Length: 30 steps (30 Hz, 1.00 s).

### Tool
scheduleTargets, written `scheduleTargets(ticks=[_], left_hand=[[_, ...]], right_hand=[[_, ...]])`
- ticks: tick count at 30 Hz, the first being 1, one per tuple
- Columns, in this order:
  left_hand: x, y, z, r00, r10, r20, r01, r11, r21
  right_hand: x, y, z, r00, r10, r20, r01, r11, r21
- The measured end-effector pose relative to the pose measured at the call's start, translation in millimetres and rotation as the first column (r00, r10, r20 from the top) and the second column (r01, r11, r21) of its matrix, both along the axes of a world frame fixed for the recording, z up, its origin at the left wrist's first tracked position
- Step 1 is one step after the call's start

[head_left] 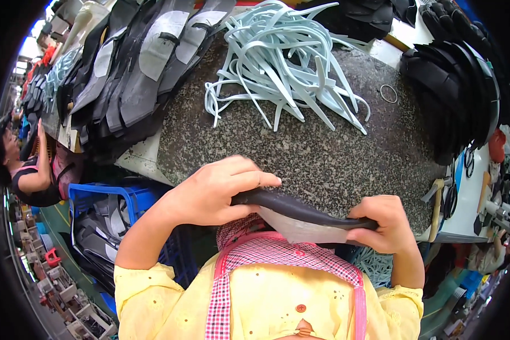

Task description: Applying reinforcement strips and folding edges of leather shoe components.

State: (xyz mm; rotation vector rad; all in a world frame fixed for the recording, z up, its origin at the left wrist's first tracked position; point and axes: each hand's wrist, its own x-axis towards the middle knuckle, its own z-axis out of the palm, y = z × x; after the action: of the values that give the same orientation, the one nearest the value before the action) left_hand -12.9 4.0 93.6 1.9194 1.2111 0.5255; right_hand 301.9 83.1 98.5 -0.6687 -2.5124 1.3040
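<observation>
In front of my apron I hold a curved black shoe-upper piece (309, 209) with a pale grey lining (300, 229) showing on its lower side. My left hand (218, 190) pinches its left end between thumb and fingers, the index finger lying along the top edge. The other end is gripped by my right hand (384, 222), thumb toward me and fingers curled over. The piece spans both hands just off the near edge of a speckled stone slab (226, 150). Farther back on the slab lies a tangled heap of pale blue strips (277, 65).
Black pieces with grey patches (133, 99) overlap at the left; another black stack (447, 90) stands right. A thin ring (388, 94) lies on the slab. A wooden-handled hammer (434, 209) rests at its right edge. A blue crate (131, 203) holds more pieces. A co-worker (37, 170) is far left.
</observation>
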Motion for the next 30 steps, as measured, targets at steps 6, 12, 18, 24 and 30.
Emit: scheduleTargets(ticks=[6, 12, 18, 24, 30], left_hand=[[-12.8, -2.9, -12.6, 0.978, -0.207, 0.021, 0.208, 0.963, -0.174], [-3.2, 24.9, -36.4, 0.826, 0.186, -0.532, -0.047, 0.963, 0.264], [-25.8, 119.1, -36.1, 0.772, 0.618, -0.148, -0.239, 0.498, 0.834], [-65.7, 168.6, -40.7, 0.698, 0.696, 0.17, -0.539, 0.353, 0.765], [-86.7, 154.9, -12.6, 0.619, 0.581, 0.529, -0.765, 0.597, 0.241]], right_hand=[[0.2, 12.2, -6.0, 0.991, -0.043, 0.128, 0.077, 0.959, -0.273], [-13.2, 13.2, -65.7, 0.895, -0.276, 0.35, 0.131, 0.914, 0.385], [-20.0, 17.6, -54.7, 0.928, -0.37, -0.041, 0.327, 0.758, 0.564], [-23.2, 19.6, -49.1, 0.94, -0.332, -0.081, 0.333, 0.838, 0.432], [-34.3, 20.5, -50.7, 0.957, -0.269, -0.108, 0.289, 0.92, 0.265]])
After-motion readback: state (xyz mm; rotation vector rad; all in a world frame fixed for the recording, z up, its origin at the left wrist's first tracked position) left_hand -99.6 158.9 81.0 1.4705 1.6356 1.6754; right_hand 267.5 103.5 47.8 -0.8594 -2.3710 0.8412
